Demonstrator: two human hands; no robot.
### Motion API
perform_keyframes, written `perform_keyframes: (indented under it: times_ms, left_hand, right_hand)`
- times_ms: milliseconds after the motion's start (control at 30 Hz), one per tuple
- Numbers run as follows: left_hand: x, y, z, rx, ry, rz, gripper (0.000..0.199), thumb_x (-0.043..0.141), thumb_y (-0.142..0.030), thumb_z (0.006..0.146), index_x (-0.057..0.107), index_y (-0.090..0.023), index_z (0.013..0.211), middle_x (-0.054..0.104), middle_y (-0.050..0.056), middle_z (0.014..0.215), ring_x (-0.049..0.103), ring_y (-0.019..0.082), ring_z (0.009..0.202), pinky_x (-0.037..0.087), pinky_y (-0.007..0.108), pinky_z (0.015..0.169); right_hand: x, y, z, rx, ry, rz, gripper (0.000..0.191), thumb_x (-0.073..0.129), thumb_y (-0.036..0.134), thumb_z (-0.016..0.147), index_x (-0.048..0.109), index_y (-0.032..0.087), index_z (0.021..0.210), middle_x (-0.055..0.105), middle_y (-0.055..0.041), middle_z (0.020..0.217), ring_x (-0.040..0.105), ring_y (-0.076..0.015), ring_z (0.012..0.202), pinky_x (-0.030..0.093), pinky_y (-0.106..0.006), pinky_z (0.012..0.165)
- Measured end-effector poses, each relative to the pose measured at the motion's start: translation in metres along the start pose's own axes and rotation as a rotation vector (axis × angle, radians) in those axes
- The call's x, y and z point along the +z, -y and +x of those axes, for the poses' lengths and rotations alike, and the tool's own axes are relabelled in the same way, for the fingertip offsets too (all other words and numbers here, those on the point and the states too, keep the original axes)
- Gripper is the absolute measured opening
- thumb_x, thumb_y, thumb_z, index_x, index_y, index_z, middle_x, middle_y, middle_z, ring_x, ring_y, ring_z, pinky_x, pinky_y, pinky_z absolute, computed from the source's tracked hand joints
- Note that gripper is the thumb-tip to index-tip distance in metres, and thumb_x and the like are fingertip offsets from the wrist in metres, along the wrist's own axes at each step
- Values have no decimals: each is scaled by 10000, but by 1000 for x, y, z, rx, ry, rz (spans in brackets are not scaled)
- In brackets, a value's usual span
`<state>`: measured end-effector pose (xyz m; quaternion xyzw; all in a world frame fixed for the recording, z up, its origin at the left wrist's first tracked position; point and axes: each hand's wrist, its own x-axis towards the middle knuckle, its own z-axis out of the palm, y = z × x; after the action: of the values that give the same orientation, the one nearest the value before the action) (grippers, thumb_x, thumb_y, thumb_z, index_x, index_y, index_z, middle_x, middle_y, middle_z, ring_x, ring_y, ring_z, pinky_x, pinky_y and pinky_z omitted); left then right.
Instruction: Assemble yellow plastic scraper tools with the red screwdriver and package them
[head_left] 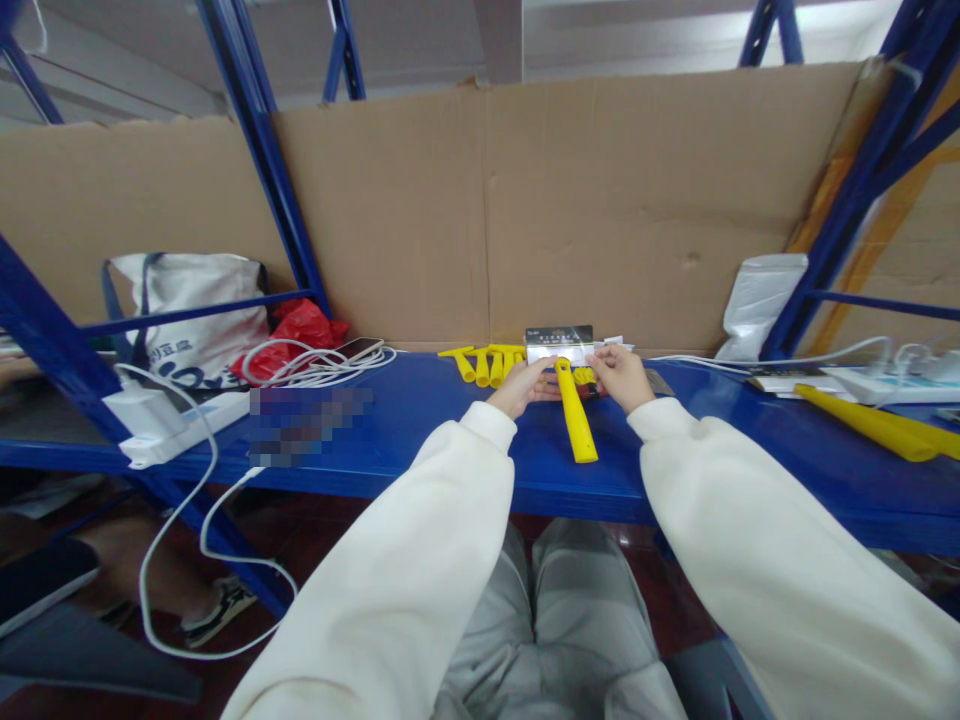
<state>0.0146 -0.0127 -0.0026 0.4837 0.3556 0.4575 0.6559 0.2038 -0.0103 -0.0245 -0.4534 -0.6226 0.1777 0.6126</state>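
Observation:
Both hands are over the middle of the blue table (420, 430). My left hand (525, 386) is closed round the upper end of a long yellow handle (576, 415), whose wide end points toward me. My right hand (621, 374) is just right of it with fingers pinched together; what they hold, if anything, is too small to make out. Small yellow pieces (583, 376) show between the hands. A black and white box (559, 343) stands right behind them. Several yellow T-shaped parts (482, 367) lie in a row left of my left hand.
At the left are a white cloth bag (195, 300), a red plastic bag (306, 325), coiled white cable (322, 365) and a power strip (187, 425). At the right, long yellow pieces (870, 422) lie near another power strip (892, 383). Cardboard (600, 200) stands behind.

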Motion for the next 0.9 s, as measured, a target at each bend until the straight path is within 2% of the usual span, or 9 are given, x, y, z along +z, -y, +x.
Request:
perform_keyframes:
  times_ms: [100, 167, 300, 433, 567, 700, 800, 900]
  left_hand:
    - [0, 0, -1, -25, 6, 53, 266, 755, -312, 870, 708, -134, 1061, 715, 58, 649, 691, 174, 557, 613, 323, 683]
    - [0, 1, -1, -32, 22, 92, 282, 755, -332, 869, 707, -135, 1066, 735, 78, 674, 708, 185, 580, 616, 325, 684]
    - [0, 2, -2, -31, 54, 139, 297, 740, -394, 880, 707, -146, 1040, 753, 89, 678, 704, 174, 568, 603, 284, 627]
    - [-2, 2, -1, -51, 91, 109, 235, 764, -365, 866, 713, -147, 937, 740, 85, 647, 689, 167, 549, 572, 251, 585]
    - [-3, 3, 1, -45, 78, 121, 202, 756, -315, 866, 721, -136, 953, 741, 96, 664, 696, 183, 562, 589, 287, 630]
    - [-1, 3, 1, -38, 36, 158, 184, 626, -305, 941, 712, -155, 1004, 750, 92, 681, 718, 195, 611, 608, 306, 663]
    - [0, 2, 0, -54, 6, 160, 208, 565, -309, 975, 699, -151, 986, 749, 92, 678, 701, 184, 577, 602, 304, 651]
    - [0, -1, -2, -45, 4, 136, 215, 597, -356, 967, 685, -162, 991, 757, 82, 699, 681, 168, 548, 586, 286, 632]
  right_hand:
    - [0, 0, -2, 75, 53, 30, 437, 757, 576, 696, 474, 261, 805, 564, 54, 534, 500, -131, 375, 413, -255, 379]
    - [3, 0, -2, 92, 33, 62, 479, 772, 567, 677, 443, 271, 858, 599, 51, 588, 526, -138, 412, 457, -268, 411]
    - [9, 2, -3, 2, 17, 32, 522, 826, 571, 614, 449, 263, 805, 618, 27, 707, 598, -143, 581, 539, -282, 544]
    - [10, 9, -8, -76, 153, -2, 496, 861, 535, 601, 510, 247, 800, 634, -1, 829, 611, -149, 685, 568, -296, 618]
    - [8, 16, -14, -80, 291, -5, 411, 821, 447, 653, 526, 250, 860, 617, 8, 903, 585, -124, 608, 533, -271, 504]
    - [8, 17, -16, -63, 397, -58, 246, 737, 363, 718, 593, 252, 884, 643, 28, 835, 577, -114, 507, 496, -253, 436]
    - [8, 14, -14, -66, 420, -111, 186, 684, 315, 749, 667, 243, 920, 699, 5, 822, 573, -119, 466, 509, -272, 453]
    - [5, 6, -8, -98, 369, -198, 211, 659, 277, 759, 724, 235, 956, 740, -28, 873, 572, -127, 462, 543, -308, 504]
